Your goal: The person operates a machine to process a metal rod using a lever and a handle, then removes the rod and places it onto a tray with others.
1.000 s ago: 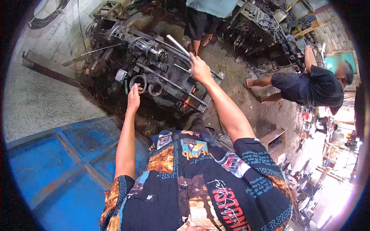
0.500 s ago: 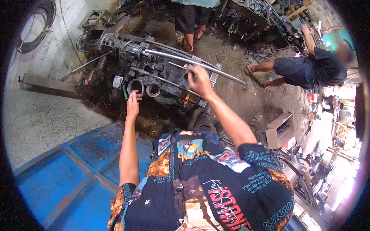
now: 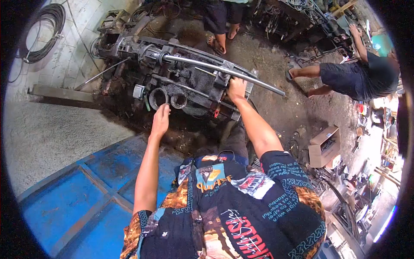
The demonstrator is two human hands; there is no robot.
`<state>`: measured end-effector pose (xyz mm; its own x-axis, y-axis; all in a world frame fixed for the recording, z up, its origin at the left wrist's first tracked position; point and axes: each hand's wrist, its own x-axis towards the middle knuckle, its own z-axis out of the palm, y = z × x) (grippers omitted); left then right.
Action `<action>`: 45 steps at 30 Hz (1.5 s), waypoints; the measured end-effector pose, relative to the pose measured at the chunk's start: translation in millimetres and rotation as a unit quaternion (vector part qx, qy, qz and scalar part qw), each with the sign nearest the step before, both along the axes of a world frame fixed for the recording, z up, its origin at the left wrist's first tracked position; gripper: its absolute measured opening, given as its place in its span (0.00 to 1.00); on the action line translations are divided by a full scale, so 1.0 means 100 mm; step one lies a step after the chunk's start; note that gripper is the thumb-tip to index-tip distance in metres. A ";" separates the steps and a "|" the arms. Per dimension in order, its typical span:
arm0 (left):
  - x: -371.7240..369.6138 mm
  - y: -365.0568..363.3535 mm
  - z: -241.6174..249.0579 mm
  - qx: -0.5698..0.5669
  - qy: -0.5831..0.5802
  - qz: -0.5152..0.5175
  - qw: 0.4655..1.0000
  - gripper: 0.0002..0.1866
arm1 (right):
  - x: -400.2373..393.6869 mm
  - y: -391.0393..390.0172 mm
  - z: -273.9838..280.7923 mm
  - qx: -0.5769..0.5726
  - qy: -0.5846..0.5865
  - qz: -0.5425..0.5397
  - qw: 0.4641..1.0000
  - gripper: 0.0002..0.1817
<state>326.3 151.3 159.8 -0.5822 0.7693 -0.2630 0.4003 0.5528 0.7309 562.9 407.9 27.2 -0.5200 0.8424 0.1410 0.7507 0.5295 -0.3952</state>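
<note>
A dark, greasy lathe (image 3: 142, 52) carries a long shiny metal rod (image 3: 241, 77) that sticks out to the right. My left hand (image 3: 160, 121) has its fingers closed at the lower rim of the larger round handwheel (image 3: 152, 100). Beside that is a smaller ring-shaped wheel (image 3: 178, 101), which I am not touching. My right hand (image 3: 236, 89) is at the block-shaped tool post (image 3: 221, 79), just below the rod; its fingertips are hidden, so its grip cannot be made out. Dark metal shavings (image 3: 189, 71) cover the lathe's middle.
A blue metal panel (image 3: 64, 216) lies at lower left. Coiled black cable (image 3: 41, 32) hangs on the wall. One person stands behind the lathe, legs visible (image 3: 217, 26); another person (image 3: 345, 77) is at right. A cardboard box (image 3: 324, 146) sits on the floor.
My right hand has gone from above the lathe bed, near the thin rod, to the tool post on the right. My left hand stays at the larger handwheel. The view has shifted slightly.
</note>
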 end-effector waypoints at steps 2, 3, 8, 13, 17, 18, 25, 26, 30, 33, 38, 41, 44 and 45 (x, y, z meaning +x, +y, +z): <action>0.05 0.01 0.01 -0.012 0.004 -0.009 1.000 0.24 | 0.01 0.05 -0.06 -0.041 -0.020 0.010 0.999 0.10; 0.08 0.02 0.07 -0.011 0.013 -0.014 1.000 0.24 | 0.04 0.04 -0.09 -0.042 -0.020 0.012 0.999 0.10; 0.05 -0.11 0.01 -0.026 0.003 -0.003 1.000 0.25 | 0.22 -0.02 -0.10 0.004 -0.056 0.006 0.998 0.17; 0.02 -0.21 -0.05 -0.047 -0.015 0.003 0.999 0.26 | 0.08 -0.02 -0.13 0.047 0.013 0.016 0.999 0.12; 0.03 -0.19 -0.01 -0.044 -0.007 0.000 0.999 0.27 | 0.09 0.04 -0.15 0.056 0.009 0.040 0.998 0.08; 0.03 -0.18 0.02 -0.044 -0.003 -0.005 0.999 0.27 | 0.13 0.05 -0.15 0.056 0.011 0.041 0.998 0.08; -0.03 -0.21 -0.09 -0.032 -0.012 0.001 0.999 0.26 | 0.81 0.05 0.06 0.015 -0.126 0.034 0.991 0.10; -0.02 -0.19 -0.10 -0.029 -0.015 0.000 0.999 0.26 | 0.95 0.01 0.09 -0.020 -0.147 0.025 0.989 0.10; 0.06 -0.11 -0.17 -0.010 -0.020 -0.002 1.000 0.25 | 1.53 -0.41 0.13 0.000 -0.110 0.024 0.994 0.09; 0.15 -0.05 -0.22 -0.003 -0.032 0.014 0.999 0.25 | 1.66 -0.61 0.36 -0.183 -0.154 0.026 0.971 0.09; 0.20 -0.08 -0.45 0.028 -0.031 0.021 0.999 0.25 | 1.32 -0.94 0.64 -0.205 -0.015 0.085 0.975 0.12; 0.27 -0.09 -0.43 0.040 -0.012 0.026 0.999 0.25 | 0.94 -0.98 0.61 -0.265 0.007 0.071 0.962 0.12; 0.32 -0.09 -0.37 0.037 -0.007 0.033 0.999 0.25 | 0.56 -0.96 0.53 -0.320 0.044 0.053 0.945 0.12; 0.29 -0.10 -0.42 0.040 -0.006 0.028 0.999 0.24 | 0.44 -0.98 0.49 -0.324 0.046 0.041 0.944 0.12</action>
<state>355.7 140.9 117.4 -0.6222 0.7546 -0.2083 0.3617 0.5131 0.7784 606.8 309.9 76.3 -0.5984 0.7241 -0.3428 0.6640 0.2089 -0.7179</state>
